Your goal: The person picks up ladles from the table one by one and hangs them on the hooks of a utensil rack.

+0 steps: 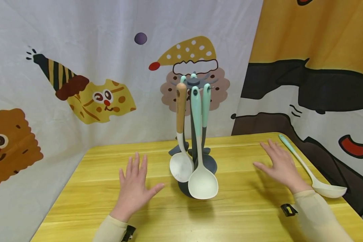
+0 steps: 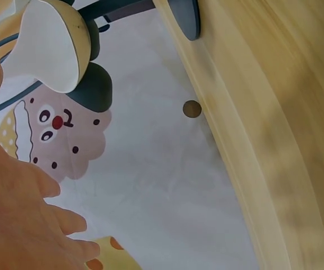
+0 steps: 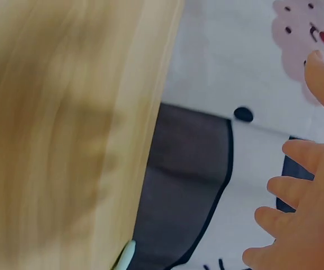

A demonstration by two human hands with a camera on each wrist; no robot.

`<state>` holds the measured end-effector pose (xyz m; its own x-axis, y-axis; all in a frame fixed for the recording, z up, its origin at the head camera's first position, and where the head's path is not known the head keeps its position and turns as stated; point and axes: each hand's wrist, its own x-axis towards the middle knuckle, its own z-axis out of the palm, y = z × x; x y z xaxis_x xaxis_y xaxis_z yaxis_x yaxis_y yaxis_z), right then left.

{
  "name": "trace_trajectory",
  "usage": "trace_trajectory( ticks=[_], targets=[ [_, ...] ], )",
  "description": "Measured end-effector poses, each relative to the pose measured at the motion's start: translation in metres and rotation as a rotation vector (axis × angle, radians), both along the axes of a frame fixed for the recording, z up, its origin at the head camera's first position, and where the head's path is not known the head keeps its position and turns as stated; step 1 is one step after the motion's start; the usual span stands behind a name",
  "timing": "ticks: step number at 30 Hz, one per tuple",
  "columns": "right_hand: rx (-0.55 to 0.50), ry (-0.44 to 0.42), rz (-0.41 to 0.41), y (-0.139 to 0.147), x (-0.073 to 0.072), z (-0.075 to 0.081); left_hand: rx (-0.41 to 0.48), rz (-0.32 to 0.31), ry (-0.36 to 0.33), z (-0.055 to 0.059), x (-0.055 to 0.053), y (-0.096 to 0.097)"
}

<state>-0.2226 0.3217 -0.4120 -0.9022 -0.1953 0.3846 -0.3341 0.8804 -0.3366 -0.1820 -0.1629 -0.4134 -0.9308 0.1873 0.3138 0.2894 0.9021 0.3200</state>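
A utensil rack [image 1: 194, 81] stands mid-table with several kitchen tools hung around it. Facing me are a white ladle with a mint handle [image 1: 203, 183] and a white ladle with a wooden handle [image 1: 181, 167]; darker tools hang behind, partly hidden. To the left of the rack, my left hand [image 1: 134, 190] is held with fingers spread, touching nothing. My right hand [image 1: 280, 165] is spread over the right side of the table, also holding nothing. Beside it, a second mint-handled white ladle [image 1: 328, 189] lies along the table's right edge. Both wrist views show straight fingers.
The wooden table [image 1: 87, 188] ends at a curtain [image 1: 118, 43] printed with cartoon food figures behind and at both sides. Dark bands [image 1: 289, 209] are on both wrists. In the left wrist view, a dark grey utensil [image 2: 185, 17] hangs near the table edge.
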Motion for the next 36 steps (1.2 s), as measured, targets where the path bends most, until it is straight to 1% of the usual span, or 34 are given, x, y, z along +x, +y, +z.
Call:
trace_trajectory(
  ticks=[5,9,16,21,24,30,32,36],
  targets=[
    [0.021,-0.046,-0.054,0.014,0.001,-0.006,-0.015,0.005,-0.006,0.0,0.0,-0.005],
    [0.043,-0.067,-0.079,0.02,0.002,-0.008,-0.026,0.01,-0.012,0.0,0.0,-0.008],
    [0.049,-0.129,-0.135,0.035,0.002,-0.01,-0.042,0.027,-0.031,-0.001,0.001,-0.018],
    [0.059,-0.191,-0.196,0.05,0.001,-0.016,-0.05,0.049,-0.04,-0.002,0.003,-0.027],
    [0.065,-0.236,-0.236,0.058,0.001,-0.02,-0.037,0.057,-0.054,-0.003,0.004,-0.033],
    [0.033,-0.319,-0.274,0.068,0.005,-0.022,-0.03,0.059,-0.054,-0.008,0.007,-0.041],
    [0.021,-0.332,-0.285,0.071,0.005,-0.022,-0.033,0.059,-0.055,-0.008,0.008,-0.042],
    [0.035,-0.327,-0.308,0.079,0.003,-0.025,-0.048,0.072,-0.071,-0.008,0.009,-0.047]
  ],
)
